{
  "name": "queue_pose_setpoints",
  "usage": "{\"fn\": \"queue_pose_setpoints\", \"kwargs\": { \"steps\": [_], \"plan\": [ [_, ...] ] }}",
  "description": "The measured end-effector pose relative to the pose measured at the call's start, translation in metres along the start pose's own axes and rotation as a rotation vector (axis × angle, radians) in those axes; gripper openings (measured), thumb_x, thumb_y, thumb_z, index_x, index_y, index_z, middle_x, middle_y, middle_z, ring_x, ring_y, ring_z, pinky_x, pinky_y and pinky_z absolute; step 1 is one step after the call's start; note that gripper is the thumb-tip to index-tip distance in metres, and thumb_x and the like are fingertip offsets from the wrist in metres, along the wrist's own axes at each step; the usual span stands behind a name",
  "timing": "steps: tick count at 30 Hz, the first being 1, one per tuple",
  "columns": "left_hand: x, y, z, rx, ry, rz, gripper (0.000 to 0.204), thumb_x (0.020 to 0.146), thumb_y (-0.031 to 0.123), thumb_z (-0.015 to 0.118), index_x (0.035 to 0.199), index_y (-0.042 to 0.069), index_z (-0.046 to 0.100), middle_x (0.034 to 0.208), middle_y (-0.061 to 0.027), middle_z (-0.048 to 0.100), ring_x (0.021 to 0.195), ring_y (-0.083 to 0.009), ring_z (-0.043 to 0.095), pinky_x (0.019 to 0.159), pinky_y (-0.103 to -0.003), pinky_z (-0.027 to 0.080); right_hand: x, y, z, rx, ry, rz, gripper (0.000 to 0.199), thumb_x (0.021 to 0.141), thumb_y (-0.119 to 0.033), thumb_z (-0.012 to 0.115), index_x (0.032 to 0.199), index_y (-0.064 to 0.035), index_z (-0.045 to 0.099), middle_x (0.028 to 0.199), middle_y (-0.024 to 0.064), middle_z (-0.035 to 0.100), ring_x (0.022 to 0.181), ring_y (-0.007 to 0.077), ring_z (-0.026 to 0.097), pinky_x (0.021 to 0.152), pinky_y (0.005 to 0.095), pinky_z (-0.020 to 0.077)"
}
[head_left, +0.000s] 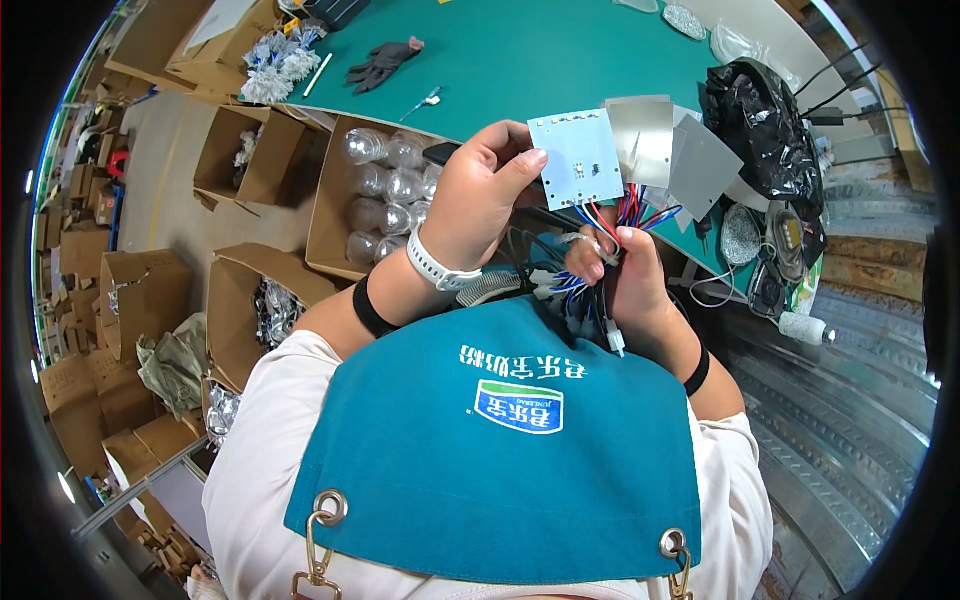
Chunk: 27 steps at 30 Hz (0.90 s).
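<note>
so the left hand (470,200) is pinching a square, pale circuit board (565,140) by its left side, thumb lying on the front face and the other fingers mostly hidden behind it. the board is up in front of the chest, looks like it's over the near edge of the green table (490,60), with a row of small yellowish leds along its top edge and wires coming off the bottom.

right hand (640,275) is just below and to the right, curled around a bunch of red, blue, black and white wires (632,203), thumb and fingertips closing in on them. white connectors (615,338) dangle under that hand, in front of the teal apron (430,430). a couple of silvery-grey plates (703,172) fan out right beside the board, can't really tell how they're attached.

on the table there's a dark glove (380,68) toward the far left and a black plastic bag (755,130) over on the right. left of the left forearm, a cardboard box (328,200) holds rows of clear round covers (404,186).
</note>
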<state>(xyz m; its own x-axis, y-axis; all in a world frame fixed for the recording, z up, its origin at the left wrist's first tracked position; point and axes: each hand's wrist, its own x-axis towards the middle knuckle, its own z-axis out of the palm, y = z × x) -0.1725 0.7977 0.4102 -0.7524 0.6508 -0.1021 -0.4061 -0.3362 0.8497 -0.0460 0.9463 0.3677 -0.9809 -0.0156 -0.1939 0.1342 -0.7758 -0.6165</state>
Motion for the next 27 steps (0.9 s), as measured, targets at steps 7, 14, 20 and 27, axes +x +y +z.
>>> {"fn": "queue_pose_setpoints", "kwargs": {
  "steps": [7, 14, 20, 27],
  "plan": [
    [0.000, 0.001, 0.002, -0.004, 0.025, -0.003, 0.022, 0.093, 0.014, 0.059, 0.108, -0.002, 0.055, 0.100, -0.0088, 0.063, 0.092, -0.0154, 0.063, 0.081, -0.032, 0.056, -0.001, -0.004, 0.007, -0.121, 0.038, -0.076, 0.028, 0.086, -0.030, 0.053, 0.073, -0.0088, 0.041, 0.060, 0.0096, 0.049, 0.058, 0.0183, 0.047, 0.060, 0.0297, 0.0384],
    [-0.006, 0.001, 0.003, 0.042, -0.006, 0.045, 0.025, 0.093, 0.016, 0.061, 0.108, -0.002, 0.055, 0.098, -0.0088, 0.063, 0.090, -0.0144, 0.063, 0.081, -0.032, 0.056, -0.006, -0.002, 0.009, -0.169, 0.049, -0.131, 0.027, 0.085, -0.030, 0.053, 0.074, -0.0080, 0.042, 0.060, 0.0102, 0.050, 0.058, 0.0183, 0.049, 0.058, 0.0302, 0.0396],
    [-0.014, 0.009, 0.010, 0.043, -0.052, 0.100, 0.024, 0.093, 0.015, 0.061, 0.108, -0.003, 0.055, 0.098, -0.0084, 0.063, 0.089, -0.0129, 0.063, 0.082, -0.031, 0.055, -0.009, -0.002, 0.010, -0.211, 0.011, -0.145, 0.030, 0.084, -0.033, 0.057, 0.075, -0.0069, 0.045, 0.062, 0.0105, 0.053, 0.059, 0.0185, 0.052, 0.057, 0.0306, 0.0424],
    [-0.016, 0.008, 0.016, -0.016, -0.036, 0.065, 0.021, 0.093, 0.015, 0.060, 0.106, -0.002, 0.056, 0.096, -0.0070, 0.062, 0.086, -0.0108, 0.061, 0.078, -0.029, 0.054, -0.016, -0.002, 0.010, -0.147, -0.049, -0.090, 0.031, 0.080, -0.034, 0.059, 0.073, -0.0051, 0.048, 0.063, 0.0113, 0.053, 0.060, 0.0209, 0.055, 0.059, 0.0319, 0.0442]
  ]
}}
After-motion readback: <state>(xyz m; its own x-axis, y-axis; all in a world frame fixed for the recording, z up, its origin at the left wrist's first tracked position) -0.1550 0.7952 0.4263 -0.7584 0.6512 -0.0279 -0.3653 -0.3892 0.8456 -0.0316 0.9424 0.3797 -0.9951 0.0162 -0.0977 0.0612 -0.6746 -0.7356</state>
